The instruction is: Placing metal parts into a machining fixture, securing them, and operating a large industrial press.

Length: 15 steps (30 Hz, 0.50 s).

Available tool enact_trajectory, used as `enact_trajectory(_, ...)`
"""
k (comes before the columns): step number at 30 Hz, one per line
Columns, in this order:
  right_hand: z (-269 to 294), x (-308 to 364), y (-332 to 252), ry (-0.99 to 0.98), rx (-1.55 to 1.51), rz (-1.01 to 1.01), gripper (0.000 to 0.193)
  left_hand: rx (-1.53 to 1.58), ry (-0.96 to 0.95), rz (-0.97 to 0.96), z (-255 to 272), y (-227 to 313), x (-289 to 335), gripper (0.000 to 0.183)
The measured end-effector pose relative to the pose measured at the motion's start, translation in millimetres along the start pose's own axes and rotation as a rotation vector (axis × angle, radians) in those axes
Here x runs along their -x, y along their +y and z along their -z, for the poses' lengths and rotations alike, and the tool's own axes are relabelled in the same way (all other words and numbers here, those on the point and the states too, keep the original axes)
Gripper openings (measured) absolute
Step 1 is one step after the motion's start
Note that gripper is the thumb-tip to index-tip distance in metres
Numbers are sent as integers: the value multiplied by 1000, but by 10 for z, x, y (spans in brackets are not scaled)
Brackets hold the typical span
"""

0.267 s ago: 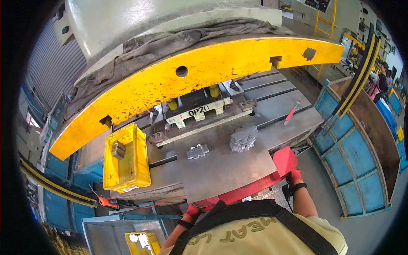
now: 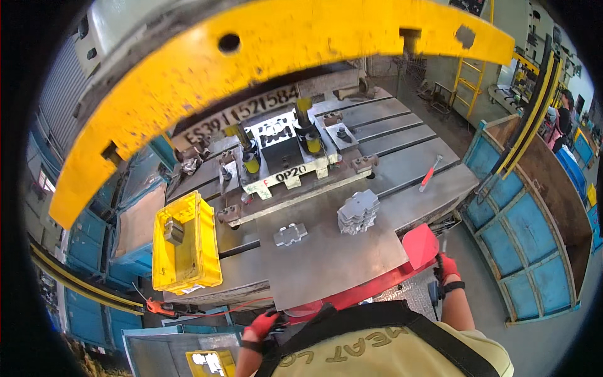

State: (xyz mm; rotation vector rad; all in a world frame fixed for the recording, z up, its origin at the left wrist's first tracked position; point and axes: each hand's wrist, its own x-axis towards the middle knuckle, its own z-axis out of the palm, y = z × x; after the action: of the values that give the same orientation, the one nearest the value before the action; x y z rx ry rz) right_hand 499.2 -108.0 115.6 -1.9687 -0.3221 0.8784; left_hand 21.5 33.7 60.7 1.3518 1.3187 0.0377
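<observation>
Red control bar (image 2: 370, 288) is running along the front of the press bed (image 2: 405, 157), partly under a bare steel sheet (image 2: 333, 267). Left hand (image 2: 260, 325), red-gloved, is sitting just off the bar's left end; fingers are blending into dark gear, so can't tell if it's wide or narrow. Right hand (image 2: 448, 268) is sitting just beside the rounded right end; can't tell if it's gripping anything.

My read on doing this well: both hands should be staying out at the bar's ends, well clear of the lower die (image 2: 282, 156) under the yellow press beam (image 2: 326, 47). Eyes should be checking the die top; a pale patterned piece (image 2: 275, 129) is showing between the guide posts (image 2: 303, 116), can't confirm it's seated flat.

Stacked metal parts (image 2: 358, 210) are standing unevenly on the sheet, single part (image 2: 290, 234) lying to their left. Vibration could be walking that stack, so squaring it is worthwhile. Red-handled tool (image 2: 431, 173) is lying right of the stack, clear of the die: good spot. Black corded device (image 2: 433, 292) is hanging near the right hand; watch for snagging.
</observation>
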Motion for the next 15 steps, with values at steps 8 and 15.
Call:
enact_trajectory(8,23,-519,-483,393,-341,311,28,241,231,-277,1050,1627,8,26)
enact_trajectory(15,-677,-409,-1189,-427,-509,335,17,336,359,-713,1313,3299,-1179,20)
